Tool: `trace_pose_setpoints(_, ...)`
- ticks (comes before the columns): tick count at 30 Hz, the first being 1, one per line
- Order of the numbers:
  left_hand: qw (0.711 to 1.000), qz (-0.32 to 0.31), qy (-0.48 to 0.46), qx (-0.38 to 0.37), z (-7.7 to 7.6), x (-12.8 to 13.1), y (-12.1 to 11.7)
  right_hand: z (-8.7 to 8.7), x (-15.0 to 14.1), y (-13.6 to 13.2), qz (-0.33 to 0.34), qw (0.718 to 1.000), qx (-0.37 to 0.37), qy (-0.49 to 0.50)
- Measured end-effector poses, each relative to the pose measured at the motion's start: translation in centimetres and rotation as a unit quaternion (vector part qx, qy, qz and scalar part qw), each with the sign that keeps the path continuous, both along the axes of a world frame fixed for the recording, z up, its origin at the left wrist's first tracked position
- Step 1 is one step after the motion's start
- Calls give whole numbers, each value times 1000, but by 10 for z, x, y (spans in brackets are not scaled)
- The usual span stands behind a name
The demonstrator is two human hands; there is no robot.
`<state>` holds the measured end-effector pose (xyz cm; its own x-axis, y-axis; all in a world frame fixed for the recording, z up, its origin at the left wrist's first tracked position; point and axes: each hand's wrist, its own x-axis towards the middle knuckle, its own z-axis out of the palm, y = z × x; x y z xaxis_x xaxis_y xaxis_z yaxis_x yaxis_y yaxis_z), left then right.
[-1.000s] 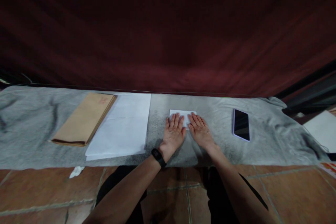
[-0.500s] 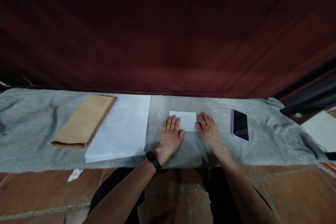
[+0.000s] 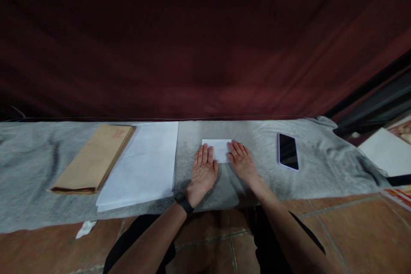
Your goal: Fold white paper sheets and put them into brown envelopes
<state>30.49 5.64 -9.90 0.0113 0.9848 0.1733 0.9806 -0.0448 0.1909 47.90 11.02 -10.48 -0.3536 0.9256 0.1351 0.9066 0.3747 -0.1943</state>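
A small white folded-looking rectangle of paper lies flat on the grey cloth in front of me. My left hand rests palm down with fingers stretched out over its left edge. Over the right edge lies my right hand, also flat, its fingers a little spread. Between the two hands the middle of the paper shows; both its ends are partly covered by fingers. A dark band is on my left wrist.
Left of my hands is a stack of large white sheets, with brown paper envelopes beside it. A phone lies to the right. A dark red curtain hangs behind the grey cloth. Crumpled white tissue is on the tiled floor.
The view has shifted slightly. My right hand has moved inward over the paper's right end, with its fingers farther onto it. My left hand stays flat on the left end.
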Motion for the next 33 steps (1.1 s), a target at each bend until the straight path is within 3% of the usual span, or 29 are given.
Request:
trace_pose_setpoints(5,999,0,-11,36,-1,1,-2,1,7,6,-55,996,12,69)
trace_pose_setpoints(9,1000,7,6,19,0,7,-2,2,4,7,-84,988,22,128)
trace_pose_setpoints(16,1000,6,21,-13,6,10,-3,8,2,10,-142,983,-51,107)
trace_pose_setpoints(19,999,2,37,-20,9,10,-3,5,4,15,-161,968,-79,175)
trace_pose_setpoints(27,999,0,32,-27,10,11,-4,-3,12,29,-112,923,-110,352)
trace_pose_setpoints(33,998,-28,-46,34,29,-4,0,5,11,31,-82,870,-141,465)
